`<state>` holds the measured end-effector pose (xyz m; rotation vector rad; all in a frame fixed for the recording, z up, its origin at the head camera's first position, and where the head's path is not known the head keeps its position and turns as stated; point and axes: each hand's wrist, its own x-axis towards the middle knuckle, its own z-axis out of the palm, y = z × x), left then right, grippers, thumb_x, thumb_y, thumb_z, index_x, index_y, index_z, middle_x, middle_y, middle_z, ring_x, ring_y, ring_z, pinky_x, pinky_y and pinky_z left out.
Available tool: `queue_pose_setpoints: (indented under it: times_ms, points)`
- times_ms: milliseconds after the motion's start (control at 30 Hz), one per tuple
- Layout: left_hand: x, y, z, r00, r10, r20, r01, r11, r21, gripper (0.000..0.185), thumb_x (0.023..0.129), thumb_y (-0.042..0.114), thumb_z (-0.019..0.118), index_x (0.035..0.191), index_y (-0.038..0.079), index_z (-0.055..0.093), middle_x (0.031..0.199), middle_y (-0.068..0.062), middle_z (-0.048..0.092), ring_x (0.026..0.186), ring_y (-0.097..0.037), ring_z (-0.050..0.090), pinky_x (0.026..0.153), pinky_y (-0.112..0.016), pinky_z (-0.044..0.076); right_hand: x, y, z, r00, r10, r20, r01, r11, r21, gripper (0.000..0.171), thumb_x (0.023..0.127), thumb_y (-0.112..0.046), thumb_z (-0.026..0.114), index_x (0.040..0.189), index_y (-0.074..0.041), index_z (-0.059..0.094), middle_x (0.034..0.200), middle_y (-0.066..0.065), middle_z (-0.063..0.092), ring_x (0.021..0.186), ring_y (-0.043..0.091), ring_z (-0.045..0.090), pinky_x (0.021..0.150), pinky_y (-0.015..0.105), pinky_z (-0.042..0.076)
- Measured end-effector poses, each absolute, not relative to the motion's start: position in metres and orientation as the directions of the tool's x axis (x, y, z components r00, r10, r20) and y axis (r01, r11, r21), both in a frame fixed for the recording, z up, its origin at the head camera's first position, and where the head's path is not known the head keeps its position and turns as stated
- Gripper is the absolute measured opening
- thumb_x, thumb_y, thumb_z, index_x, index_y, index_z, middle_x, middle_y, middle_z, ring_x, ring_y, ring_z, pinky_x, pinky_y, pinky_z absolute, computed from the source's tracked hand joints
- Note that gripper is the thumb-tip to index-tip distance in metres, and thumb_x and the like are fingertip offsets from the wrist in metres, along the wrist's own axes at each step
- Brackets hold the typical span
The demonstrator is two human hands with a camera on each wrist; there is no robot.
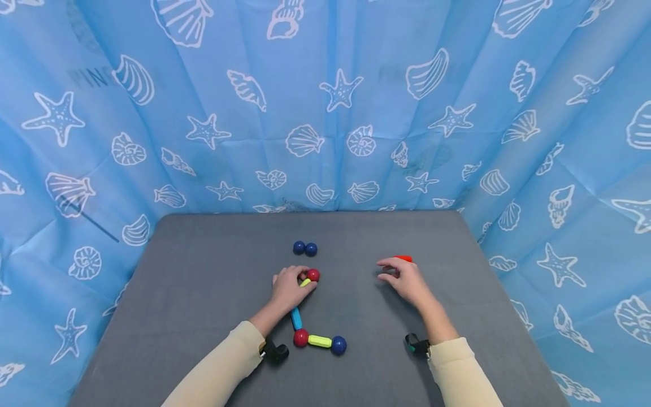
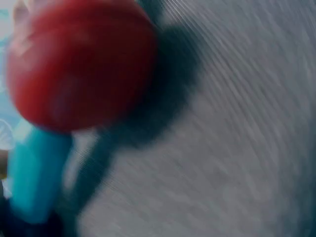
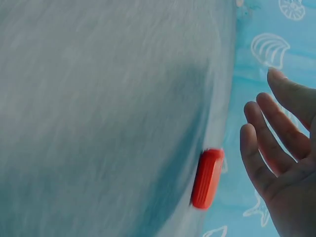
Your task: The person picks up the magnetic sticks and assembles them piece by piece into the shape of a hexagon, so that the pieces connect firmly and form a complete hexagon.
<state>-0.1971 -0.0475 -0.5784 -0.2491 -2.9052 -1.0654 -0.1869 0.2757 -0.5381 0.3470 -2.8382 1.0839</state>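
My left hand [image 1: 287, 289] pinches a yellow-green rod [image 1: 305, 282] that has a red ball [image 1: 313, 275] at its far end. From under that hand a light blue rod [image 1: 296, 318] runs down to a second red ball [image 1: 301, 337]. Another yellow-green rod [image 1: 320, 341] links this ball to a dark blue ball [image 1: 338, 345]. In the left wrist view a red ball [image 2: 81, 64] looms large and blurred above a light blue rod [image 2: 39, 173]. My right hand [image 1: 405, 278] hovers with nothing between its bent fingers, just in front of a red rod [image 1: 403, 258].
Two dark blue balls [image 1: 305, 249] touch each other behind my left hand. The grey table [image 1: 213, 249] is backed and flanked by a blue curtain [image 1: 315, 102] with white shell and starfish prints.
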Motion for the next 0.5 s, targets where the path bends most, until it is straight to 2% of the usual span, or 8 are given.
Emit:
queue_pose_setpoints:
  times_ms: [167, 367, 500]
  points:
    - [-0.196, -0.048, -0.583, -0.987, 0.126, 0.097, 0.159, 0.730, 0.665, 0.040, 0.087, 0.037, 0.078, 0.119, 0.013, 0.072, 0.083, 0.004, 0.058, 0.084, -0.017, 0.048, 0.077, -0.038, 0.028, -0.184, 0.289, -0.542, -0.972, -0.148, 0.185, -0.230, 0.777, -0.586, 0.035, 0.083, -0.009, 0.082, 0.117, -0.006, 0.074, 0.113, 0.013, 0.073, 0.087, 0.023, 0.066, 0.076, 0.041, 0.054]
    - [-0.185, -0.042, -0.582, -0.994, 0.051, 0.101, 0.107, 0.723, 0.683, 0.038, 0.088, 0.036, 0.077, 0.118, 0.012, 0.072, 0.079, 0.005, 0.056, 0.082, -0.017, 0.047, 0.081, -0.043, 0.029, -0.180, 0.308, -0.544, -0.980, -0.099, 0.171, -0.178, 0.821, -0.543, 0.033, 0.084, -0.007, 0.081, 0.116, -0.002, 0.073, 0.116, 0.018, 0.071, 0.098, 0.033, 0.067, 0.083, 0.051, 0.053]
    - [-0.179, -0.039, -0.582, -0.992, 0.012, 0.128, 0.098, 0.714, 0.694, 0.037, 0.088, 0.034, 0.077, 0.116, 0.011, 0.072, 0.080, 0.004, 0.056, 0.083, -0.018, 0.048, 0.084, -0.046, 0.029, -0.180, 0.319, -0.544, -0.991, -0.064, 0.118, -0.118, 0.835, -0.538, 0.032, 0.085, -0.006, 0.080, 0.116, -0.002, 0.072, 0.120, 0.021, 0.069, 0.106, 0.039, 0.064, 0.093, 0.055, 0.050]
